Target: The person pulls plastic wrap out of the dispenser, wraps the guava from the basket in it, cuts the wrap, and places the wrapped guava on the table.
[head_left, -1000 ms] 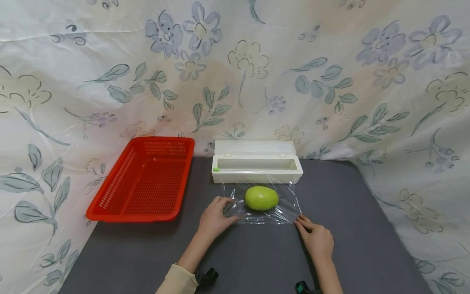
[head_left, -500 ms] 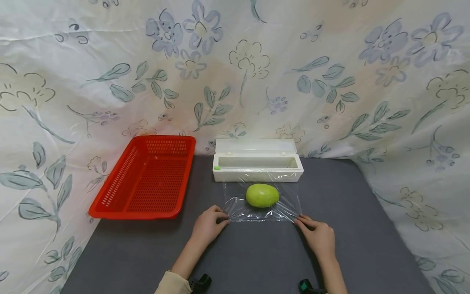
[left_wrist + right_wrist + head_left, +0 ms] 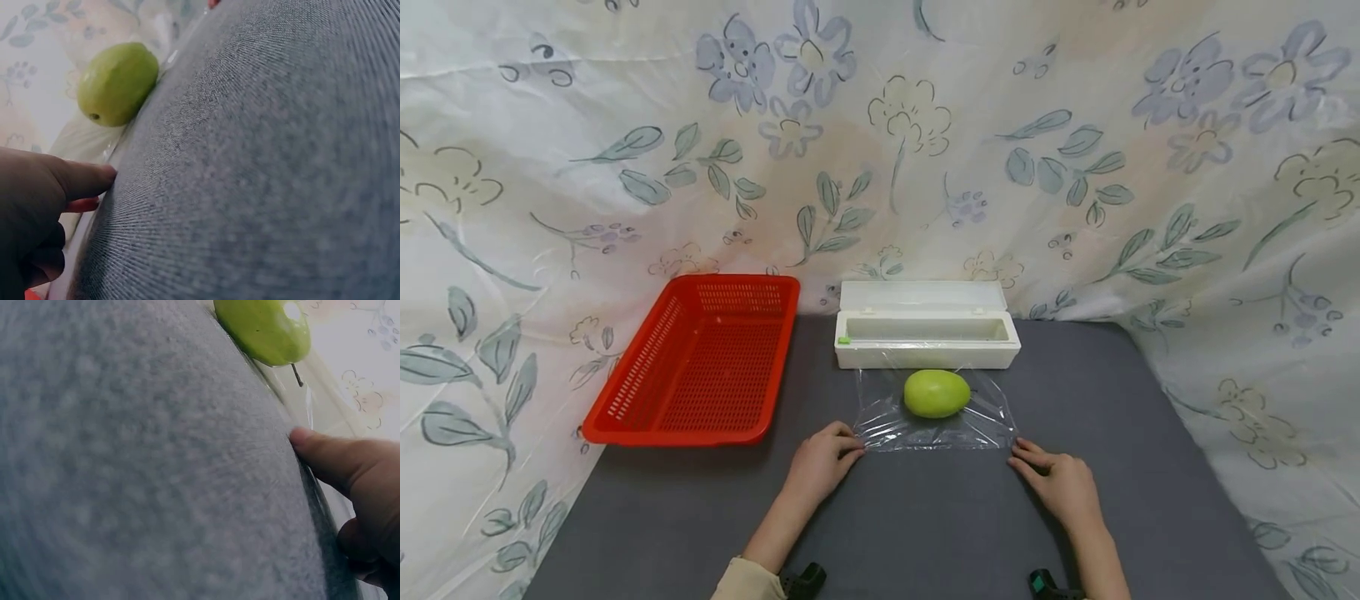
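A sheet of clear cling film [image 3: 898,433] lies on the grey cloth, stretching forward from a long white dispenser box [image 3: 927,357] whose lid stands up. On the film rests a green oval fruit [image 3: 937,393] with a thin stem, also visible in the left wrist view. At the near left corner of the film, my left hand [image 3: 822,460] pinches the edge between thumb and fingers. My right hand [image 3: 1063,487] has thumb and forefinger at the near right corner, holding the film there. Both hands stay apart from the fruit.
A red perforated basket [image 3: 767,408] stands on the left, beside the white box. A small green slider [image 3: 844,340] sits at the left of the box's front edge. Floral fabric [image 3: 910,192] hangs behind and along the sides of the grey-covered table [image 3: 936,525].
My left hand has come back to the film's near left corner and taken its edge. My right hand has shifted slightly rightward at its corner. The fruit stays on the film.
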The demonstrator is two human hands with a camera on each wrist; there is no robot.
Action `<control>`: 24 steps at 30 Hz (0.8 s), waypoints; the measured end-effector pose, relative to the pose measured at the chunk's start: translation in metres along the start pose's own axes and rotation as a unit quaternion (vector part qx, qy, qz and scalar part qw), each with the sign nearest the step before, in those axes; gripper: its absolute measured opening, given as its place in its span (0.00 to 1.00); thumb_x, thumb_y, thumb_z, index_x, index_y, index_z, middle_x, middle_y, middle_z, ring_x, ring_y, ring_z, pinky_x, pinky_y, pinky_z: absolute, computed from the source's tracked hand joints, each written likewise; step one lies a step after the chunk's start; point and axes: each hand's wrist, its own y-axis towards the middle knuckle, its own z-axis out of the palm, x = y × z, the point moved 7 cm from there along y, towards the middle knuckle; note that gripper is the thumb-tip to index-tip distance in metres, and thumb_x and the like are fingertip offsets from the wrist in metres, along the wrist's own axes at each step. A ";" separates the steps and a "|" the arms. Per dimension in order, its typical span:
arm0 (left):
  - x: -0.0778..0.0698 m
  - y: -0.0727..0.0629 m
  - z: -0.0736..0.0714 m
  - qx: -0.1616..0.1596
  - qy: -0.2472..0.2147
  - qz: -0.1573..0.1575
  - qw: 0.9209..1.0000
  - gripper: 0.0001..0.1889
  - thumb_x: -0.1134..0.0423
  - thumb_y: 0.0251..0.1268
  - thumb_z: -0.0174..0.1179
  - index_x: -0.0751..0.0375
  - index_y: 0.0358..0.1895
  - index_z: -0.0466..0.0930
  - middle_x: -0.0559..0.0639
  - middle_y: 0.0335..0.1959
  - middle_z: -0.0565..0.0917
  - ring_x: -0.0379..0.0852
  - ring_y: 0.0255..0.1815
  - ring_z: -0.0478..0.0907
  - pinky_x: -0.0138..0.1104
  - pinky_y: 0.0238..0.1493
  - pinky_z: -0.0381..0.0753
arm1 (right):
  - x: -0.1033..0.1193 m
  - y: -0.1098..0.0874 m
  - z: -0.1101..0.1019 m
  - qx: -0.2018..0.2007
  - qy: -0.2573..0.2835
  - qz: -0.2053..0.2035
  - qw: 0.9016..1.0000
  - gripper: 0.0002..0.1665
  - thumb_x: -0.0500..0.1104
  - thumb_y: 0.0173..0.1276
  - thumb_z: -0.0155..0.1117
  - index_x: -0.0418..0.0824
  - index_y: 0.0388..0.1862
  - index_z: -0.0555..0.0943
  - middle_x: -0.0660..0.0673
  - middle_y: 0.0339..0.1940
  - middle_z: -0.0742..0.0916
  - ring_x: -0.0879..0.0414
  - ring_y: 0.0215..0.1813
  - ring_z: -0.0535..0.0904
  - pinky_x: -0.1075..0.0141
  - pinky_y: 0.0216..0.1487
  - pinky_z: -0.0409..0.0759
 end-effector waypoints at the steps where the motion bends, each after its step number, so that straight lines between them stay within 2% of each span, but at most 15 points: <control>1: -0.001 0.000 0.000 -0.003 0.005 0.006 1.000 0.04 0.58 0.63 0.77 0.48 0.40 0.96 0.40 0.40 0.86 0.42 0.36 0.85 0.37 0.35 0.83 | 0.000 0.000 0.001 -0.003 -0.003 -0.005 1.000 0.12 0.46 0.62 0.83 0.45 0.44 0.95 0.47 0.50 0.93 0.38 0.46 0.91 0.46 0.37 0.85; 7: -0.004 0.000 0.000 -0.020 0.019 0.036 0.999 0.02 0.61 0.65 0.75 0.48 0.36 0.93 0.39 0.36 0.85 0.43 0.30 0.84 0.38 0.30 0.82 | 0.007 0.000 0.000 -0.058 -0.021 -0.050 0.997 0.11 0.41 0.57 0.85 0.42 0.39 0.96 0.46 0.44 0.94 0.40 0.39 0.92 0.45 0.34 0.86; 14: -0.001 0.001 -0.003 -0.051 0.012 0.042 0.998 0.02 0.63 0.68 0.74 0.50 0.38 0.90 0.43 0.35 0.88 0.44 0.33 0.86 0.41 0.34 0.85 | 0.020 -0.003 -0.001 -0.108 -0.048 -0.128 0.985 0.11 0.33 0.53 0.86 0.37 0.36 0.94 0.42 0.39 0.94 0.44 0.35 0.92 0.48 0.34 0.87; 17: -0.001 0.002 -0.005 -0.053 0.002 0.048 0.997 0.03 0.64 0.67 0.74 0.51 0.40 0.91 0.44 0.36 0.88 0.44 0.34 0.87 0.41 0.36 0.86 | 0.022 -0.002 -0.002 -0.120 -0.050 -0.131 0.983 0.10 0.31 0.54 0.84 0.36 0.36 0.92 0.40 0.37 0.94 0.43 0.36 0.92 0.47 0.37 0.87; 20: -0.002 0.003 -0.007 -0.037 -0.005 0.053 0.998 0.05 0.65 0.66 0.75 0.52 0.41 0.92 0.44 0.37 0.88 0.44 0.35 0.87 0.41 0.39 0.87 | 0.021 -0.002 -0.002 -0.123 -0.043 -0.118 0.984 0.09 0.30 0.57 0.82 0.36 0.36 0.91 0.40 0.37 0.93 0.42 0.37 0.91 0.46 0.38 0.87; 24: -0.002 0.003 -0.009 -0.020 -0.007 0.062 0.998 0.06 0.67 0.65 0.75 0.53 0.42 0.93 0.44 0.37 0.88 0.43 0.36 0.87 0.40 0.39 0.87 | 0.020 -0.001 -0.002 -0.125 -0.032 -0.104 0.986 0.08 0.31 0.59 0.82 0.38 0.36 0.90 0.41 0.36 0.92 0.49 0.32 0.88 0.51 0.33 0.85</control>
